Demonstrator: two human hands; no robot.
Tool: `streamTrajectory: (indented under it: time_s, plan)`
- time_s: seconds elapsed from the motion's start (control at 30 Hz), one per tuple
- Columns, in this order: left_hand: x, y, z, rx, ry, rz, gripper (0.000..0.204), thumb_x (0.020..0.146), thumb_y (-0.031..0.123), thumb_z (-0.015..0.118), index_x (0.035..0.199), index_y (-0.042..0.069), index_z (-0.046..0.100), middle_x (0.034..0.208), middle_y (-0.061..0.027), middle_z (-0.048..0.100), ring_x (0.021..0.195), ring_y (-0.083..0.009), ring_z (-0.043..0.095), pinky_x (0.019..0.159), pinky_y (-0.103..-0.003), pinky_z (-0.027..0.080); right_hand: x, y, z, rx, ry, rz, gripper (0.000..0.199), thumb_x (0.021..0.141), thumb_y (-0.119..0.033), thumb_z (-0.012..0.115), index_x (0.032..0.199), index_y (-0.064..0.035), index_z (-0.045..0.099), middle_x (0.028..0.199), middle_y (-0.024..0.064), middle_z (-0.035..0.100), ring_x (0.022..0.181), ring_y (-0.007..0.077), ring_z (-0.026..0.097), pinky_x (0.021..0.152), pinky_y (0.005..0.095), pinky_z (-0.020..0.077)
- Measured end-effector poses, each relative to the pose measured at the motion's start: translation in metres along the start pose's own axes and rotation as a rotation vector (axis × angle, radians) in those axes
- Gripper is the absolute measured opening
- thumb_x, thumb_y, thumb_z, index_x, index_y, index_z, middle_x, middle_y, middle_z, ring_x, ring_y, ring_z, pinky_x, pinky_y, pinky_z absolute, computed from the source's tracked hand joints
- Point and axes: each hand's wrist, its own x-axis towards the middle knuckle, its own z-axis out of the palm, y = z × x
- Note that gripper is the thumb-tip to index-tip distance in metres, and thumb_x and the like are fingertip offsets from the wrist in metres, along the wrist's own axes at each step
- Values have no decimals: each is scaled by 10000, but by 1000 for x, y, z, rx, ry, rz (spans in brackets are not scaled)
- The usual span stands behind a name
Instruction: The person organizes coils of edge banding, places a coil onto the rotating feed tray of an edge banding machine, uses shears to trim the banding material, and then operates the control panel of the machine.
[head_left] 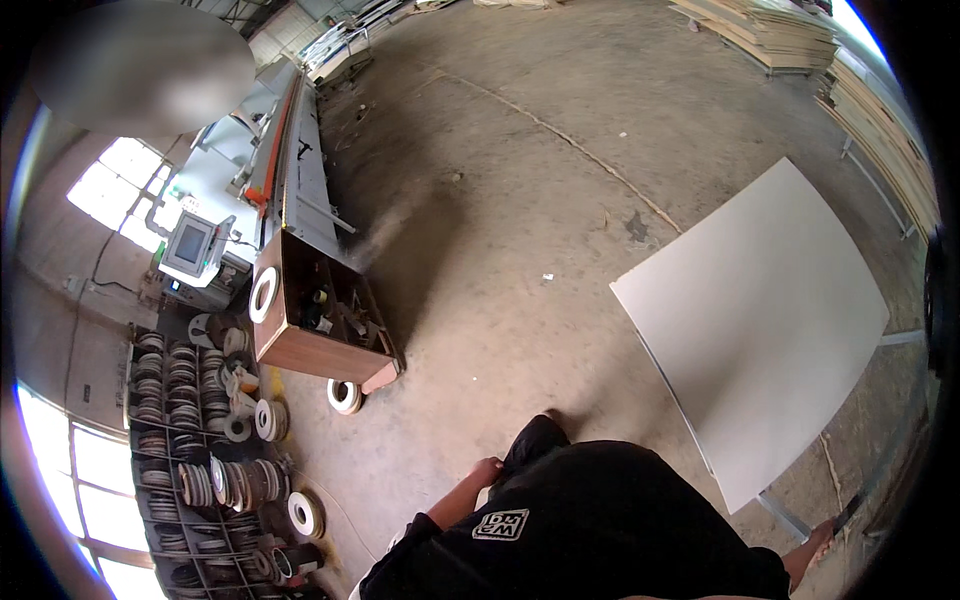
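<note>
My left hand is beside my left thigh, its fingers curled closed. A small pale patch shows just below it; whether the hand holds this, I cannot make out. Out to the right, my right hand has its fingers stretched out close to the metal bar of a stand; whether they touch is unclear. Nothing shows in that hand. A large white panel lies across the stand, to my front right, and neither hand is on it.
A brown cabinet holding loose items stands front left, with edging rolls around it. Left of me is a rack full of rolls. A long machine with a screen stands beyond. Board stacks are far right.
</note>
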Motion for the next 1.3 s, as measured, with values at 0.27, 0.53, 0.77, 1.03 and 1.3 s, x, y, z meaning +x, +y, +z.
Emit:
streamTrajectory:
  time_s: [0.27, 0.53, 0.77, 1.03, 1.3]
  plan:
    - [106, 4, -121, -640, -46, -100, 337, 946, 341, 542, 1118, 109, 714, 1178, -109, 696, 982, -265, 703, 906, -374, 539, -220, -117, 158, 19, -327, -682, 444, 950, -126, 479, 1378, -107, 593, 1196, 151, 679, 1132, 309, 633, 1078, 442, 440]
    - [284, -95, -211, 144, -139, 167, 298, 960, 273, 481, 1107, 127, 696, 1225, -131, 669, 1167, -318, 626, 977, -467, 517, -558, -387, 216, -256, -1731, -1262, 404, 966, -306, 534, 1266, -62, 652, 1242, 152, 676, 1147, 294, 634, 1052, 408, 450]
    - [407, -129, -354, -26, 42, 417, 261, 956, 307, 486, 1101, 177, 661, 1157, -119, 679, 1102, -345, 647, 918, -461, 541, -558, -565, 210, 112, -1530, -279, 488, 874, -461, 669, 1121, -41, 704, 1053, 88, 726, 864, 191, 670, 718, 359, 532]
    - [580, -189, -484, -145, -9, 342, 342, 972, 395, 474, 1014, 134, 690, 1013, -156, 704, 984, -366, 676, 849, -494, 534, -631, -629, 395, -168, -1545, -1104, 281, 985, -269, 517, 1162, -93, 647, 1017, 82, 690, 897, 254, 649, 795, 396, 516]
    - [706, -211, -689, -226, -58, -76, 310, 963, 377, 501, 1022, 136, 688, 1008, -143, 710, 976, -347, 681, 844, -478, 542, -638, -888, 516, -25, -1799, -743, 435, 948, -469, 587, 1103, -87, 726, 1079, 123, 718, 926, 315, 660, 848, 469, 515]
